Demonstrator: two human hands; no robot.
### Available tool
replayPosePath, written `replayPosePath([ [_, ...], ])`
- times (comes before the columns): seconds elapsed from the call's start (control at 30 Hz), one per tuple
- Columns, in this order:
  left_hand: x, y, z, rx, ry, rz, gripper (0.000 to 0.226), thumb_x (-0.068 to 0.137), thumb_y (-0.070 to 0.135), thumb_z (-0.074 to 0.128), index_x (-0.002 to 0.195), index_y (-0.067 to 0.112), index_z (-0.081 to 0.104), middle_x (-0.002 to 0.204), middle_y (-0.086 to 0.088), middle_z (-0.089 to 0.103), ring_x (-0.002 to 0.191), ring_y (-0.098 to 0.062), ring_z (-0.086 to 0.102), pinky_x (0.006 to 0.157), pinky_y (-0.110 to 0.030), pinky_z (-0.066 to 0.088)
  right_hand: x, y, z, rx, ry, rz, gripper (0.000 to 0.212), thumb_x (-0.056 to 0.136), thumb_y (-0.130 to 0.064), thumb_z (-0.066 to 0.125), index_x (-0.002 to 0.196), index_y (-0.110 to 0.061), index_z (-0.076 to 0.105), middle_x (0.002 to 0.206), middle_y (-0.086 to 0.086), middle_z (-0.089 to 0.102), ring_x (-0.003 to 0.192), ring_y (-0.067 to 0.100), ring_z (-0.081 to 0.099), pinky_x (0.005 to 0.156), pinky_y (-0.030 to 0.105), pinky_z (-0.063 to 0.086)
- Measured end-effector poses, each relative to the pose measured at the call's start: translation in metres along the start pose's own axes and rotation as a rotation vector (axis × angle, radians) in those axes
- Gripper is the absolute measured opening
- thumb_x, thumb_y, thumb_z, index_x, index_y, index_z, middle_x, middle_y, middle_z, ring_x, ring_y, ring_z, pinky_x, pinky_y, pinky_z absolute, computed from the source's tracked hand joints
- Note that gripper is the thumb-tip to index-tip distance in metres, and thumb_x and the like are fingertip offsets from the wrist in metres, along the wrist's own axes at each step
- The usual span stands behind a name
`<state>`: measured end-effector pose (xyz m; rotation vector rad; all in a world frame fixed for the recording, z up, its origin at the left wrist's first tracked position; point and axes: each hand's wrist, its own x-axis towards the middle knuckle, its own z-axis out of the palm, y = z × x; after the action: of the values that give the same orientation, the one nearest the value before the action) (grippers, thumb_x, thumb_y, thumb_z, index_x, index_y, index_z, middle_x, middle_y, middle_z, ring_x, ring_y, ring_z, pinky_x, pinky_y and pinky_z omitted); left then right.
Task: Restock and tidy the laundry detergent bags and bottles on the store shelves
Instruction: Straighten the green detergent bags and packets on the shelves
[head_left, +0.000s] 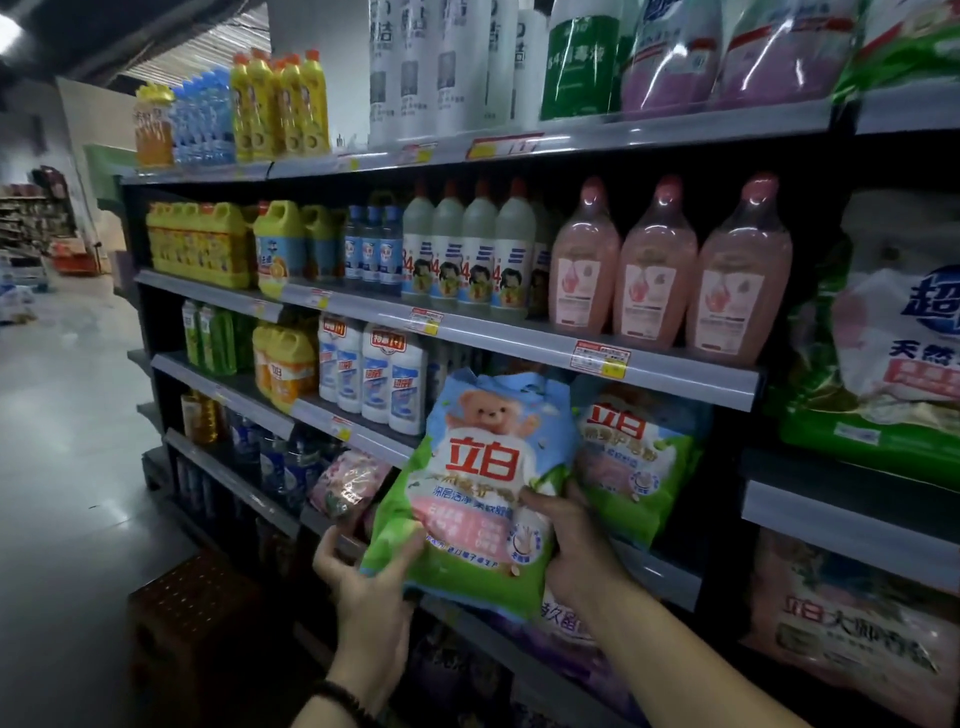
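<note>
Left grip (363, 577) and right grip (571, 551) both hold the bear bag (483, 467) by its low corners — it stands tall, in front of the shelf (660, 574), and its twin bag (641, 457) sits just right, nearer the right grip

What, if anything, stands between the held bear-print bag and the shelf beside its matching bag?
Nothing visible does. The bear-print bag, gripped by the left hand and right hand, hides whatever lies behind it; the matching bag stands just right, white bottles left.
</note>
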<state>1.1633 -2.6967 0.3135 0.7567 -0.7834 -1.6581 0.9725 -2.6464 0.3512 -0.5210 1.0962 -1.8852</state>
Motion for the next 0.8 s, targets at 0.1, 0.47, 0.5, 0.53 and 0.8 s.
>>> replayPosePath([
  [0.1, 0.019, -0.027, 0.008, 0.407, 0.025, 0.199, 0.128, 0.045, 0.060, 0.100, 0.150, 0.037, 0.029, 0.151, -0.012, 0.044, 0.132, -0.027, 0.055, 0.114, -0.050, 0.046, 0.024, 0.001, 0.008, 0.022, 0.029, -0.026, 0.043, 0.088, 0.003, 0.074, 0.122, -0.023, 0.074, 0.114, 0.012, 0.080, 0.098, 0.042, 0.078, 0.080, 0.059, 0.062],
  [0.47, 0.122, -0.051, 0.073, 1.193, -0.088, 0.581, 0.086, 0.098, 0.067, 0.048, 0.167, 0.028, 0.015, 0.172, -0.026, 0.006, 0.158, -0.045, 0.011, 0.126, -0.055, 0.018, 0.134, -0.030, 0.029, -0.045, 0.116, -0.124, 0.043, 0.087, 0.003, 0.076, 0.121, -0.023, 0.071, 0.107, 0.015, 0.081, 0.089, 0.042, 0.079, 0.078, 0.063, 0.063],
  [0.5, 0.137, -0.052, 0.081, 1.185, -0.125, 0.566, 0.083, 0.100, 0.060, 0.052, 0.167, 0.025, 0.017, 0.170, -0.027, 0.011, 0.156, -0.046, 0.016, 0.125, -0.055, 0.025, 0.145, -0.035, 0.032, -0.060, 0.119, -0.145, 0.042, 0.087, 0.003, 0.076, 0.120, -0.022, 0.072, 0.107, 0.014, 0.081, 0.089, 0.042, 0.079, 0.079, 0.063, 0.063],
  [0.53, 0.153, -0.053, 0.088, 1.145, -0.156, 0.540, 0.081, 0.101, 0.052, 0.057, 0.167, 0.023, 0.019, 0.167, -0.027, 0.015, 0.153, -0.048, 0.023, 0.123, -0.055, 0.031, 0.155, -0.039, 0.035, -0.071, 0.131, -0.163, 0.040, 0.086, 0.003, 0.077, 0.119, -0.021, 0.072, 0.106, 0.014, 0.081, 0.088, 0.041, 0.079, 0.078, 0.062, 0.063],
  [0.8, 0.204, -0.081, 0.119, 1.353, -0.346, 0.672, 0.065, 0.107, 0.035, 0.048, 0.166, 0.030, 0.020, 0.167, -0.022, 0.029, 0.150, -0.041, 0.037, 0.117, -0.049, 0.041, 0.180, -0.008, 0.027, -0.762, 0.435, -0.282, 0.057, 0.084, -0.024, 0.085, 0.135, -0.021, 0.060, 0.126, 0.006, 0.074, 0.112, 0.033, 0.072, 0.094, 0.047, 0.061],
])
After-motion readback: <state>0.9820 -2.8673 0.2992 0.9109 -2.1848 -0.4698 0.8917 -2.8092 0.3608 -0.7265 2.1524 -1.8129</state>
